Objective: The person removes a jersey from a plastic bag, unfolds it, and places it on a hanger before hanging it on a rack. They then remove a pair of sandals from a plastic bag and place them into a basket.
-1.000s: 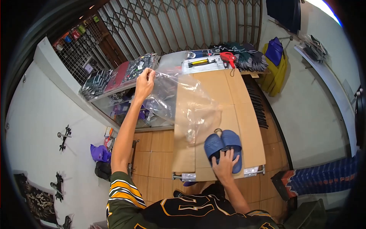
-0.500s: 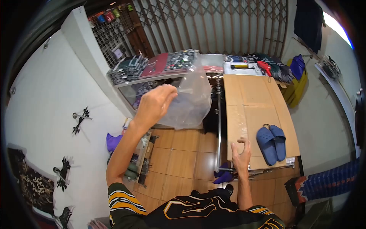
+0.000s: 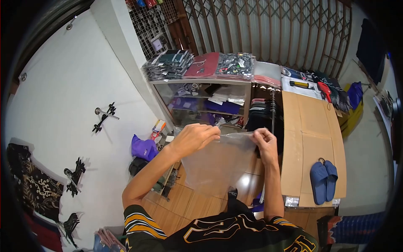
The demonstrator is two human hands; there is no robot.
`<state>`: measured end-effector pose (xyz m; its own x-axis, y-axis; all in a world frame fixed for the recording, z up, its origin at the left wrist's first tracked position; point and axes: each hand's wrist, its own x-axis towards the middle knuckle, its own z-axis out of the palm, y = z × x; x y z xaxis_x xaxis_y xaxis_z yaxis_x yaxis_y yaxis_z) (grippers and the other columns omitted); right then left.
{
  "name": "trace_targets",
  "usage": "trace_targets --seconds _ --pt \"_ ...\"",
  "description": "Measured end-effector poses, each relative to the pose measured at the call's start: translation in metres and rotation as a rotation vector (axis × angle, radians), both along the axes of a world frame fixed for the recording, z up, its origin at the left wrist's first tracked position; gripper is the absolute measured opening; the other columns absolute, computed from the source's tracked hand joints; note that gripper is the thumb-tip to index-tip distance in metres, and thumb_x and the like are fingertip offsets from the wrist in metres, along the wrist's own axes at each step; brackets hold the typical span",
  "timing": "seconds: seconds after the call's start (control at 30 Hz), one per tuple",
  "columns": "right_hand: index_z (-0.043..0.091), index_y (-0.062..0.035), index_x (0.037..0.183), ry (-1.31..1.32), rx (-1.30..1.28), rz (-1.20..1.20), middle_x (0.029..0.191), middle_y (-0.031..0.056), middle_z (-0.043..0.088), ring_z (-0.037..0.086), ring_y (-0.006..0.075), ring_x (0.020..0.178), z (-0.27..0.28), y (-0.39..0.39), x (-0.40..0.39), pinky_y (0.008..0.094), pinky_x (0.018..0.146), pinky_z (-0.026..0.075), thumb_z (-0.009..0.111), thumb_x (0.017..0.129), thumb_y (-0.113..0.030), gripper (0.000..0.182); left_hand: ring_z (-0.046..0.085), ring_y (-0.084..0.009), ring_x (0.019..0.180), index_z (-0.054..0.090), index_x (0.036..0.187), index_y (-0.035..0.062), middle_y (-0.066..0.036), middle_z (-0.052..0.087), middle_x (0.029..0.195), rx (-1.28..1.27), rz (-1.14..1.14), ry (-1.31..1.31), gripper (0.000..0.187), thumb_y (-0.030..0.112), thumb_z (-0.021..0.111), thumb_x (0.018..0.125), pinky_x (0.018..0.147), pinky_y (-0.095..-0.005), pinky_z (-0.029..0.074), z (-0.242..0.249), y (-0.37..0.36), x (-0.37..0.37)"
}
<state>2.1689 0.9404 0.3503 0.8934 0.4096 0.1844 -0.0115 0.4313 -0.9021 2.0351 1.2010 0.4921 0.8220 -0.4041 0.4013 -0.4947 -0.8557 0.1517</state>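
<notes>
A clear plastic bag point(image 3: 220, 161) hangs in front of me, stretched between both hands above the tiled floor. My left hand point(image 3: 196, 137) pinches its upper left edge, fingers closed. At the upper right corner, my right hand point(image 3: 265, 143) grips the bag between thumb and fingers. Right of that hand lies a sheet of cardboard point(image 3: 312, 122). A pair of blue slide sandals point(image 3: 324, 181) rests on the cardboard's near part.
Behind the bag stands a glass display case point(image 3: 201, 98) topped with packed clothes point(image 3: 170, 63). Dark garments hang on a metal rail point(image 3: 273, 111). A purple bag point(image 3: 143, 148) sits at the left, beside a white wall with metal hooks point(image 3: 105, 117). A folding gate point(image 3: 268, 33) closes the back.
The plastic bag has come down and nearer, from my raised left hand alone to between both hands. My right hand has left the cardboard's side and taken hold of it. The view has shifted left.
</notes>
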Motion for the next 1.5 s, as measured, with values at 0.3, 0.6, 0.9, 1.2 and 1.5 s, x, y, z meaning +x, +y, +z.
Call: trace_targets --seconds 0.3,0.6,0.9,1.2,1.5 --pt "0.069 -0.0024 0.095 -0.126 -0.182 -0.344 0.083 -0.0019 0.067 0.059 0.0045 0.078 -0.005 -0.015 0.120 0.0208 0.074 0.047 0.072 0.100 -0.014 0.013 0.059 -0.0073 0.071 0.070 0.103 0.0004 -0.003 0.069 0.079 -0.452 0.262 0.494 0.019 0.019 0.070 0.100 0.066 -0.0270 0.049 -0.019 0.080 0.125" --pt "0.064 -0.0004 0.125 -0.719 -0.538 -0.239 0.109 0.0181 0.073 0.070 0.0317 0.104 0.091 0.061 0.160 0.0409 0.094 0.053 0.084 0.083 -0.019 0.050 0.062 -0.0078 0.076 0.072 0.098 -0.0012 -0.003 0.071 0.085 -0.662 -0.140 0.320 0.016 0.014 0.076 0.096 0.071 -0.0262 0.051 -0.005 0.036 0.247" --pt "0.072 0.0039 0.092 -0.542 -0.581 -0.345 0.084 0.0044 0.074 0.067 0.0084 0.082 0.103 0.046 0.251 0.0258 0.077 0.054 0.073 0.092 -0.002 0.006 0.066 -0.0245 0.123 0.057 0.140 0.0048 -0.014 0.070 0.130 -0.557 -0.040 0.445 0.077 0.025 0.093 0.075 0.108 -0.0397 0.050 -0.077 0.130 0.338" --pt "0.074 0.0052 0.091 -0.597 -0.798 -0.665 0.083 0.0077 0.075 0.068 0.0125 0.081 0.106 0.023 0.363 0.0297 0.079 0.053 0.075 0.091 -0.008 0.013 0.064 -0.0090 0.087 0.072 0.106 -0.0031 -0.002 0.072 0.092 -1.044 0.038 0.565 0.018 0.013 0.067 0.102 0.079 -0.0259 0.051 -0.225 0.172 0.437" --pt "0.074 0.0005 0.094 -0.707 -1.293 -1.024 0.097 0.0152 0.069 0.067 0.0296 0.091 0.112 0.030 0.442 0.0395 0.083 0.053 0.079 0.086 -0.012 0.016 0.065 -0.0093 0.092 0.064 0.109 0.0012 -0.003 0.069 0.097 -1.204 0.000 0.626 0.013 0.010 0.067 0.100 0.083 -0.0255 0.052 -0.266 0.122 0.479"
